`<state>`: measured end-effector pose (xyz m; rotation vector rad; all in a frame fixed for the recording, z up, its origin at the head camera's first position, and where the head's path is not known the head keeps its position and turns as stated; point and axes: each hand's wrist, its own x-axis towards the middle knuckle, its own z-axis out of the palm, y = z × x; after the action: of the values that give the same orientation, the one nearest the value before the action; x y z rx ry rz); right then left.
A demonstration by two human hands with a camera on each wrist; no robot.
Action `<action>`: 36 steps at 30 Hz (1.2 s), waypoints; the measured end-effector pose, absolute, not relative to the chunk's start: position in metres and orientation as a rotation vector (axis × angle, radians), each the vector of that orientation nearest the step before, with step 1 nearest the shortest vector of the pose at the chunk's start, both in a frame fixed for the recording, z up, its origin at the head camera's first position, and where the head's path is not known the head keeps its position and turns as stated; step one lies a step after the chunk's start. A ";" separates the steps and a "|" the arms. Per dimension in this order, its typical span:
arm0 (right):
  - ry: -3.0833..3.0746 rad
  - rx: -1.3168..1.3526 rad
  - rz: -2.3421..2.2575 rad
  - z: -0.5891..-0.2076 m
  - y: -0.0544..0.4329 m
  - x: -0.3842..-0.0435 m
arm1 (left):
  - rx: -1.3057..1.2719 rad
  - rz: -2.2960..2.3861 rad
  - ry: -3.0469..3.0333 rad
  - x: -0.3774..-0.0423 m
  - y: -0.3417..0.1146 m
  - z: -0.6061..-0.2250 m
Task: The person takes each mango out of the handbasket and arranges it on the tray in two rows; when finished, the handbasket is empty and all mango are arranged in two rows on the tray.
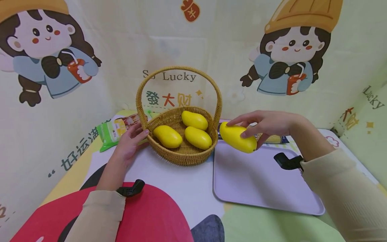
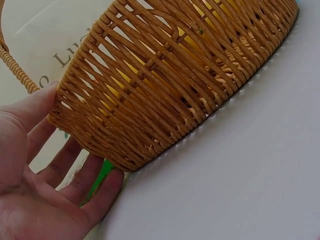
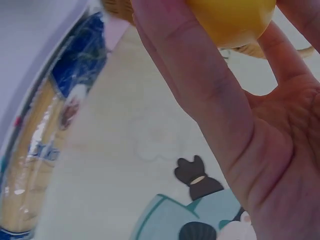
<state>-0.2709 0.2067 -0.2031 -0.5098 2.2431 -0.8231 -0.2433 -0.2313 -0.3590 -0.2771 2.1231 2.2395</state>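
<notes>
My right hand point(image 1: 266, 124) grips a yellow mango point(image 1: 239, 137) between thumb and fingers, above the left part of a pale purple tray point(image 1: 266, 181). Only the mango's lower part point(image 3: 235, 20) shows at the top of the right wrist view. To the left stands a wicker basket point(image 1: 184, 159) with a tall arched handle, holding three more mangoes point(image 1: 167, 136). My left hand point(image 1: 130, 144) holds the basket's left end, thumb at the rim by the handle's foot. In the left wrist view, that hand's point(image 2: 55, 175) fingers reach along the woven side, partly behind it.
A green-and-clear food packet point(image 1: 116, 129) lies behind my left hand. Behind the tray is a long blue-and-clear packet point(image 1: 272, 138), seen closer as a packet point(image 3: 45, 130) with pale contents. A printed cloth point(image 1: 121, 50) rises behind the table.
</notes>
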 end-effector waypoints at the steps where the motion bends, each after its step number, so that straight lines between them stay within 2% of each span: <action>1: 2.238 -0.502 -0.819 -0.205 0.207 -0.271 | -0.279 2.241 2.126 -0.243 -0.232 -0.359; 23: 2.236 -0.436 -0.900 -0.285 0.209 -0.270 | -0.273 2.248 2.144 -0.243 -0.230 -0.360; 36: 2.497 -0.507 -0.629 -0.279 0.202 -0.263 | -0.282 2.252 2.139 -0.242 -0.230 -0.359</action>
<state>-0.2634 0.2025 -0.2790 -0.5066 2.4967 -0.6289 -0.2421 -0.2298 -0.3593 -0.2817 2.1391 2.2518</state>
